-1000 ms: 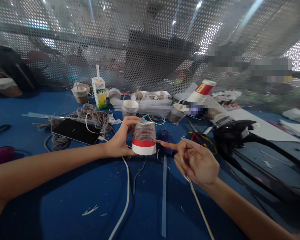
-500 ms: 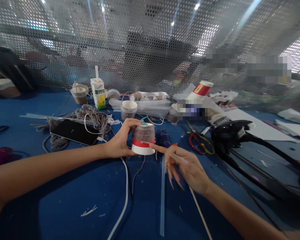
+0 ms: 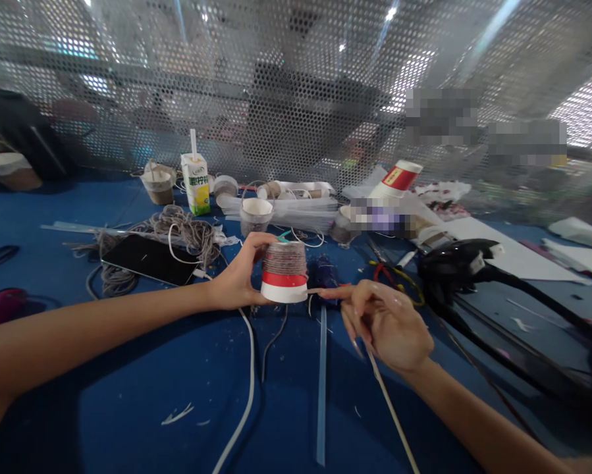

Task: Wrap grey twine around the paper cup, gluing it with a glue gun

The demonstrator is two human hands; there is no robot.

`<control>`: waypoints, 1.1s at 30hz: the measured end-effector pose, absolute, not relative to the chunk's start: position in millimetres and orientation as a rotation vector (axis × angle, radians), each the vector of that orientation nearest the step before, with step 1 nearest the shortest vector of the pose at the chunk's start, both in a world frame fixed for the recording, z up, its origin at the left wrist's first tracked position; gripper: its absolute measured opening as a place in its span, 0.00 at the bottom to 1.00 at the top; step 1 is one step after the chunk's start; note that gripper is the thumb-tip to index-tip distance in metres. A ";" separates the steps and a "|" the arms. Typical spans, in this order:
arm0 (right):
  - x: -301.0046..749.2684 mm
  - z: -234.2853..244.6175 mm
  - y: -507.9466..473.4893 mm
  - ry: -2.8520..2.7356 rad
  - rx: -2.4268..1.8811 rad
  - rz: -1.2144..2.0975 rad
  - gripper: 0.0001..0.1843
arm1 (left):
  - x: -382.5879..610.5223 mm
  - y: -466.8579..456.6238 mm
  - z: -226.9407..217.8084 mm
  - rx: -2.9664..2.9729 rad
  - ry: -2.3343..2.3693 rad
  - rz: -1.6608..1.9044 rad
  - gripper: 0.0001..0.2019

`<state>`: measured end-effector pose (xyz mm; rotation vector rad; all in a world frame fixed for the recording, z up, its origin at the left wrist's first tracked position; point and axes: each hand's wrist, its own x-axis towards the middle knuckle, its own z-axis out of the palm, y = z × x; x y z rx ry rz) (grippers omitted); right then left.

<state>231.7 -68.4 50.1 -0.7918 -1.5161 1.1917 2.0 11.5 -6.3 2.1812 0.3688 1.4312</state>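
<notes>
My left hand is closed round a paper cup, thumb near the wide end and fingers at the narrow top. Grey yarn winds round the cup's upper part; a red band and a white rim show below. Its wide end faces down. My right hand is empty, with its index finger stretched to the white rim's right side and the other fingers loosely bent apart. Behind that finger lies a dark blue glue gun-like tool, partly hidden. A clear glue stick lies below it on the blue table.
A grey yarn pile and black phone lie left. Behind stand a juice carton and a yarn-wrapped cup. Scissors and a black stand-like object are right. A white cable crosses the front.
My right hand has shifted right and turned, its index fingertip moving from the red band down to the white rim. My left hand still holds the cup in nearly the same place.
</notes>
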 end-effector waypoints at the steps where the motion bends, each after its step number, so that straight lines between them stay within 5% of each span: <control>1: 229.9 51.4 -70.4 -1.561 -0.813 1.230 0.21 | 2.2 11.4 -6.3 2.187 0.367 1.432 0.39; 7: 227.4 50.2 -74.7 -1.667 -0.840 1.300 0.17 | 1.8 10.7 -6.3 2.193 0.298 1.424 0.39; 11: 235.2 43.0 -68.5 -1.572 -0.744 1.040 0.18 | 0.4 12.8 -8.0 2.181 0.281 1.446 0.41; 14: 236.8 38.3 -61.9 -1.666 -0.733 0.645 0.05 | -0.5 15.2 -9.2 2.203 0.208 1.433 0.44; 18: 233.6 32.5 -56.3 -2.114 -0.723 0.197 0.54 | -2.0 16.1 -10.1 2.227 0.143 1.315 0.47; 27: 228.9 30.1 -57.1 -2.204 -0.801 0.103 0.49 | -3.4 11.7 -5.7 2.399 0.288 1.349 0.54; 33: 227.7 26.2 -57.2 -2.208 -0.833 0.234 0.48 | 0.3 4.1 -0.4 2.552 0.302 1.236 0.45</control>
